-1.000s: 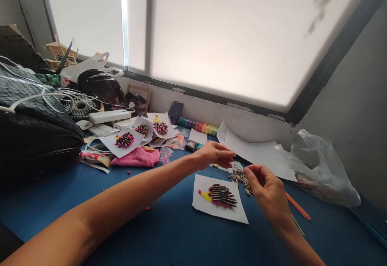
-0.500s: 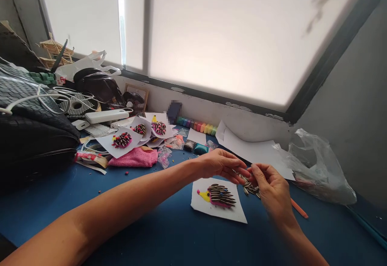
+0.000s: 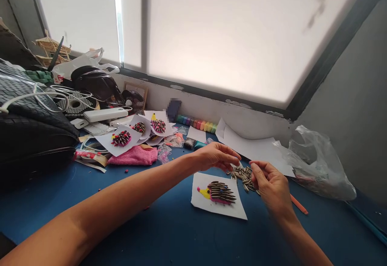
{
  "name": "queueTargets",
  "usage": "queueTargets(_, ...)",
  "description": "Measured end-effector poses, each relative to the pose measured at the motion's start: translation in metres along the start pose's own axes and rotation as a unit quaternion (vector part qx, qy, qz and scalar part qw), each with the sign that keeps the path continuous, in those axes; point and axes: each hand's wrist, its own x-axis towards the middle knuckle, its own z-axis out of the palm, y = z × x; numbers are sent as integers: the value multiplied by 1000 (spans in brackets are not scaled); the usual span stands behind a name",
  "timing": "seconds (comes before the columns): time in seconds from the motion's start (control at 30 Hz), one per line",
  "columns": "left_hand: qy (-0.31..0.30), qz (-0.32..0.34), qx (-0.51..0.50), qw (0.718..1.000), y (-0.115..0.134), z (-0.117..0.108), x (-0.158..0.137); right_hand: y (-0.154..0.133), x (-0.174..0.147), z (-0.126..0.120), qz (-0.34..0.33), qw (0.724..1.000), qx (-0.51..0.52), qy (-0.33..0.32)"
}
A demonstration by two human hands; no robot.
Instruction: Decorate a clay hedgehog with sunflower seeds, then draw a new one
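My left hand (image 3: 218,156) hovers just beyond the paper, its fingers curled and tips close together; whatever is between them is too small to make out. Facing it, my right hand (image 3: 270,181) has thumb and index finger pinched, and I cannot make out what they hold. A small gap separates the two hands. Beneath them lies a pile of striped sunflower seeds (image 3: 242,174). Nearer to me, a white paper (image 3: 201,205) bears a hedgehog picture (image 3: 222,193) with a yellow face, pink nose, seed spines, a pink underside and small blue dots.
Finished-looking hedgehog papers (image 3: 121,139) and a pink cloth (image 3: 133,156) lie left. A row of coloured clay (image 3: 196,124) lines the wall. White sheets (image 3: 250,147), a plastic bag (image 3: 323,169) and an orange stick (image 3: 299,204) are right. A black bag (image 3: 33,137) stands far left.
My hands have drawn apart, the left moving back and slightly left, uncovering more of the seed pile. My right hand stays nearly in place.
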Motion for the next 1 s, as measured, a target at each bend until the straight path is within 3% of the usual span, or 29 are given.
queueTargets(0.43,-12,18,127,992,4,-11,-3,21,10,-7,32,993,-88,-67)
queueTargets(0.73,-2,-22,132,991,0,-6,-8,31,13,-7,26,992,-111,-47)
queueTargets(1.0,63,-42,183,980,-13,-15,-28,48,12,-1,-20,992,-117,-49)
